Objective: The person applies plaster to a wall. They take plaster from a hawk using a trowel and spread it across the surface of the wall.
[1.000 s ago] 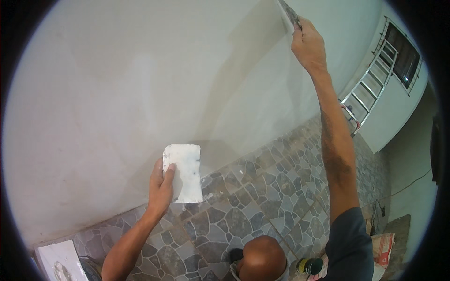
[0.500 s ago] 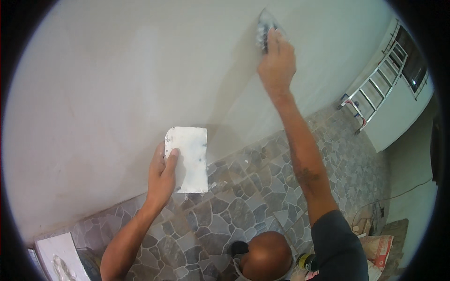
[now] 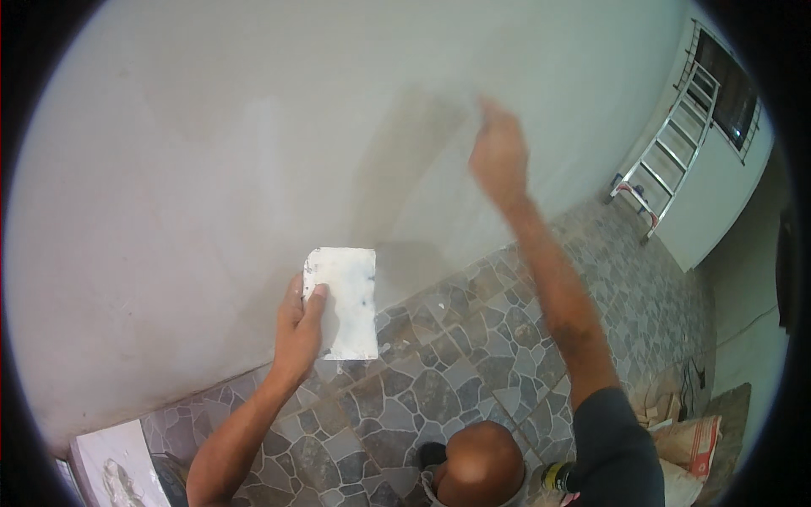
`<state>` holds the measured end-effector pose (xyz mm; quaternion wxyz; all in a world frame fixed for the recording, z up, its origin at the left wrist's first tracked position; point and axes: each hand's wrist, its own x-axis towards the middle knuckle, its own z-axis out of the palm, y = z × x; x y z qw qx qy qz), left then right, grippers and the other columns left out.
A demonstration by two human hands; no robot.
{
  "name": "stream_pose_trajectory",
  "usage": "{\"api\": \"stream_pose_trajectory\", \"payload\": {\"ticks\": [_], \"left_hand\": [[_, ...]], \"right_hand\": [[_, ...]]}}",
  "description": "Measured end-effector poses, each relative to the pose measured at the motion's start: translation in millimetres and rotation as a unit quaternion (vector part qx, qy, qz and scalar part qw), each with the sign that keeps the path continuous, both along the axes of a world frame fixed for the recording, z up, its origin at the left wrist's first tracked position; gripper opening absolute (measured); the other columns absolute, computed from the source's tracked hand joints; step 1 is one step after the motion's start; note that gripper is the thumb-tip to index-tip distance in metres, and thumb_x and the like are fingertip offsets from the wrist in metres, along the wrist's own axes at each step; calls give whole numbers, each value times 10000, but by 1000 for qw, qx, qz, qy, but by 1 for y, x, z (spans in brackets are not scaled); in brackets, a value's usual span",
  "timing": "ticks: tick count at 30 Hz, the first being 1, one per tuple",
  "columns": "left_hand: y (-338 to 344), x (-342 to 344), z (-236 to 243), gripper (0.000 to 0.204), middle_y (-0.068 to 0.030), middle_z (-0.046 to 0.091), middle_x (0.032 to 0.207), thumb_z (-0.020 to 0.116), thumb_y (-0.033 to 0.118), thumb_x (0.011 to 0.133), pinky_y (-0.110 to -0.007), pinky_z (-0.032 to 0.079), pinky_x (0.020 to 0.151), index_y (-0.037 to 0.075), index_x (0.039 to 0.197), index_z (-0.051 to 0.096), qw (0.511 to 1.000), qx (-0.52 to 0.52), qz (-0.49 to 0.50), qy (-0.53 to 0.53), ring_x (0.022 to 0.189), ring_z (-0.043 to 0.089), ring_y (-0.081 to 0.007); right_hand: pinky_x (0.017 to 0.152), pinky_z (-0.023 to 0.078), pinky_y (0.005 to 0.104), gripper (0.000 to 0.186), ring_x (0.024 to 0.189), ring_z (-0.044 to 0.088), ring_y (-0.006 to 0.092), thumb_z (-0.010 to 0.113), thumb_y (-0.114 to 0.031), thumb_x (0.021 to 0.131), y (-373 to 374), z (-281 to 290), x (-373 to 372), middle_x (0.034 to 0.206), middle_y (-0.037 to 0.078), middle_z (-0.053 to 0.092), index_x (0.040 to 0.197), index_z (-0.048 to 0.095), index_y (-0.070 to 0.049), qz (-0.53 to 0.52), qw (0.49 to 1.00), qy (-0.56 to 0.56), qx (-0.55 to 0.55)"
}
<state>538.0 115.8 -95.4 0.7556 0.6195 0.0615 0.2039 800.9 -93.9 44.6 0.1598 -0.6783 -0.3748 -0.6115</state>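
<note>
My left hand [image 3: 300, 329] grips a flat white rectangular board [image 3: 351, 304], its thumb on the face and the fingers behind. Dried bits and faint bluish marks show on the board, and its edges are worn. It is held in front of the pale wall [image 3: 211, 152]. My right hand [image 3: 501, 152] is raised higher, at the wall, with the arm stretched out and the fingers closed round a putty knife. Motion smears that hand, and the blade is barely visible against the wall.
The floor [image 3: 397, 380] is grey stone-patterned tile. An aluminium ladder [image 3: 667, 156] leans by a barred window [image 3: 726, 84] at the far right. A white panel [image 3: 114, 460] with a smeared lump of putty is at lower left. Paper sacks [image 3: 688, 444] and a dark container [image 3: 557, 476] stand lower right.
My right hand has come slightly down from its higher spot on the wall, and the putty knife has blurred. The board and my left hand sit a little lower in view.
</note>
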Motion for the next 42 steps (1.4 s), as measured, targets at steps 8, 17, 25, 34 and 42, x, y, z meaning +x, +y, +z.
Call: {"api": "stream_pose_trajectory", "payload": {"ticks": [8,17,25,34,42], "left_hand": [[4,1,-7,370,-97,604,1167,492,190,1040,-272,453,913,-48,1323,473,1000,-8,-10,3,1036,556,-115],[12,1,-12,362,-97,605,1168,487,191,1041,-277,452,921,-42,1319,481,1000,-12,-5,27,1049,558,-118],[14,-3,-3,331,-83,612,1141,483,184,1047,-277,470,892,-30,1298,494,999,24,13,30,1013,568,-110],[13,0,-14,305,-87,611,1132,482,170,1043,-267,471,883,-34,1269,501,999,-37,4,31,1007,562,-100],[16,2,-21,353,-95,610,1154,481,182,1040,-281,457,922,-43,1312,485,999,-26,-3,38,1032,560,-115]], "right_hand": [[942,479,462,377,1075,608,441,440,-232,943,-1,144,25,1117,278,658,1181,636,-16,-75,930,335,131],[924,451,452,489,1108,578,310,587,-32,804,44,-37,-8,1257,137,594,1293,587,-38,-15,997,-16,-78],[976,448,443,473,1127,593,314,553,25,809,11,-58,-23,1212,160,633,1278,586,-24,95,983,67,-145],[1018,445,421,393,1185,564,382,481,-69,924,-26,116,51,1262,222,613,1299,567,9,-58,987,125,83],[973,457,475,514,1138,559,364,571,1,784,9,-24,50,1281,162,586,1296,580,-38,-40,999,2,15]]}}
